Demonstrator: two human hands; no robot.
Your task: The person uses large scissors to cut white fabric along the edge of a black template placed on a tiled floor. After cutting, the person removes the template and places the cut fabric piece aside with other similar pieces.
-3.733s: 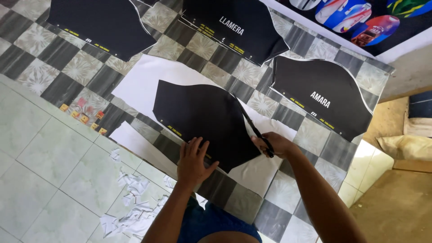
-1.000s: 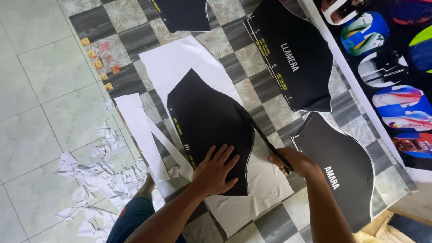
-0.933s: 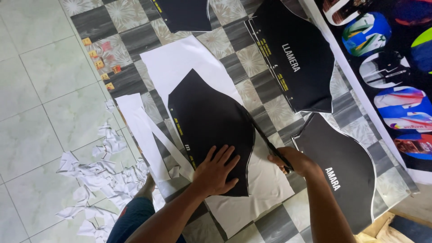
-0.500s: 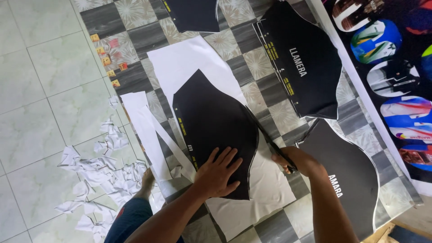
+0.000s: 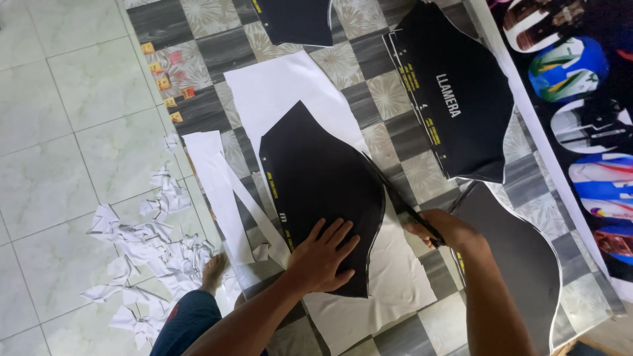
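The left hand lies flat and fully spread, fingers splayed, on the near end of the black printed panel; it grips nothing and only pins the piece down. Keep that palm pressure even, since the panel probably slides easily on the white backing sheet beneath it. The right hand is closed around the handle of a dark cutting tool, whose long blade runs along the panel's right edge; the tool's exact kind cannot be told. Guide the blade just outside the black outline and follow the curve in short, steady strokes, with the pinning fingers kept well apart from the cut line. White paper offcuts lie heaped by the left edge of the checkered floor mat, beside a bare foot. Toward the mat's far right corner, a finished black panel lies apart, clear of the work.
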